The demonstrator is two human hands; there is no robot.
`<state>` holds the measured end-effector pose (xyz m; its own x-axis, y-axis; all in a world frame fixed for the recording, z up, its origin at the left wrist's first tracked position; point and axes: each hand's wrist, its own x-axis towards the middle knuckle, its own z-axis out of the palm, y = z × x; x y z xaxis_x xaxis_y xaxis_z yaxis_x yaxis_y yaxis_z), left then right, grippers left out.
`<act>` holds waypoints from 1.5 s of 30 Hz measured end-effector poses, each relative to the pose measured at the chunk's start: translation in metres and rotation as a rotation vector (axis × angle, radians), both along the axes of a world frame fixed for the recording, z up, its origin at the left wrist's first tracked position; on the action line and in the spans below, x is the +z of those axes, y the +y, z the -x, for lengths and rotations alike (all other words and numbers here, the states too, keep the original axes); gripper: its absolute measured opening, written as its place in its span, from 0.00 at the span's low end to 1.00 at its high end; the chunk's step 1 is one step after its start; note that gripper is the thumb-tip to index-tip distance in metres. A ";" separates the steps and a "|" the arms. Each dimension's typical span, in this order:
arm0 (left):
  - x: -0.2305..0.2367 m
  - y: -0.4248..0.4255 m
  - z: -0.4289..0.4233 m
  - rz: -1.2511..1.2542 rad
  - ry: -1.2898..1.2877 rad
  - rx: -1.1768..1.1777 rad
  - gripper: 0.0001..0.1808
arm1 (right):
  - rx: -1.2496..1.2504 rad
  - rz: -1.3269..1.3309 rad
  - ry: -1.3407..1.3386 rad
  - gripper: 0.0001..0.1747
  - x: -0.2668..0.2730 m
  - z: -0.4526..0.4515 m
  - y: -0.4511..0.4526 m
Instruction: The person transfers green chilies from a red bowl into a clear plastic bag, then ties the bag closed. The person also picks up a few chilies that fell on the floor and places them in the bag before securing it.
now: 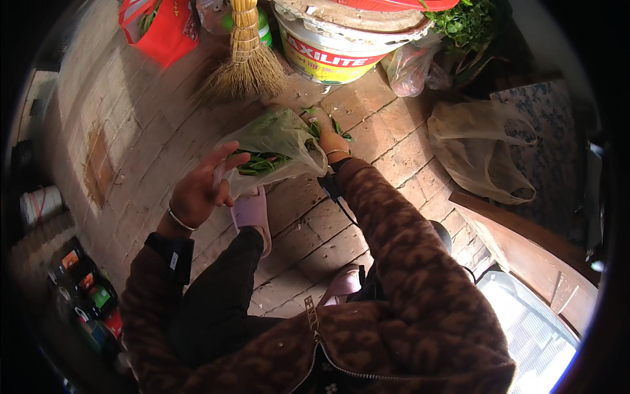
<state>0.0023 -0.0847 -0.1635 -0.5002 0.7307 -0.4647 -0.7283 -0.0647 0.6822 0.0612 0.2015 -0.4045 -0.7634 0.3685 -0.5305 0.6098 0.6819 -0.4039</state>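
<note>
My left hand (199, 184) grips the gathered edge of a thin plastic bag (275, 129) between thumb and fingers, with two fingers raised. Leafy greens (261, 163) lie inside the bag, which spreads over the brick floor. My right hand (330, 138) reaches down past the bag's other end, at loose green leaves (344, 132) on the floor. Its fingers are foreshortened and partly hidden, so their hold is unclear.
A straw broom (246, 64) and a paint bucket (334, 54) stand ahead. A red bag (165, 34) is at the upper left. An empty plastic bag (472, 143) lies at right, beside a wooden board (521, 236). Pink slippers (252, 209) are below.
</note>
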 end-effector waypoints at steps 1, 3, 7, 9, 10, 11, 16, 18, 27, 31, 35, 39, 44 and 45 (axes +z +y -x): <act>0.001 0.000 0.000 0.030 0.008 0.008 0.33 | 0.033 -0.005 -0.015 0.21 0.005 0.000 0.004; 0.005 0.002 0.002 0.090 0.026 0.024 0.34 | 0.016 -0.021 0.028 0.19 0.025 0.003 0.020; 0.011 0.007 0.003 0.106 0.064 0.048 0.33 | -0.298 0.178 0.555 0.16 0.092 0.003 0.033; 0.012 0.010 0.004 0.077 0.107 0.068 0.32 | -0.186 0.356 0.920 0.16 0.134 -0.009 0.020; 0.012 0.010 0.006 0.077 0.112 0.086 0.31 | -0.056 0.463 1.028 0.16 0.152 -0.014 0.003; 0.013 0.011 0.008 0.064 0.122 0.098 0.31 | 0.072 0.466 0.936 0.17 0.166 -0.015 -0.013; 0.016 0.012 0.013 0.116 0.192 0.177 0.30 | 0.584 0.251 0.595 0.19 0.191 0.004 -0.083; 0.017 0.012 0.012 0.119 0.166 0.209 0.30 | 0.607 0.166 0.314 0.23 0.186 0.010 -0.081; 0.008 0.013 0.010 0.140 0.290 0.045 0.26 | 0.298 -0.154 0.552 0.20 0.156 -0.020 -0.013; 0.030 0.019 0.012 0.272 0.359 -0.139 0.26 | -0.295 0.934 0.262 0.12 0.167 -0.013 0.012; 0.078 0.032 0.029 0.245 0.315 -0.244 0.27 | -0.215 1.176 0.273 0.10 0.239 -0.038 0.048; 0.100 0.059 0.042 0.210 0.216 -0.262 0.26 | -0.181 1.337 0.528 0.16 0.272 -0.056 0.082; 0.041 0.144 0.034 0.424 0.181 -0.316 0.21 | -0.456 0.832 0.399 0.21 0.220 -0.054 0.115; 0.032 0.157 0.026 0.513 0.130 -0.294 0.19 | -0.594 0.709 0.312 0.21 0.212 -0.059 0.120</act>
<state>-0.0240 0.0727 -0.1317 -0.3877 0.5459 -0.7428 -0.5746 0.4870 0.6578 0.1205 0.3215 -0.1929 -0.7004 0.4119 -0.5829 0.5714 -0.1658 -0.8037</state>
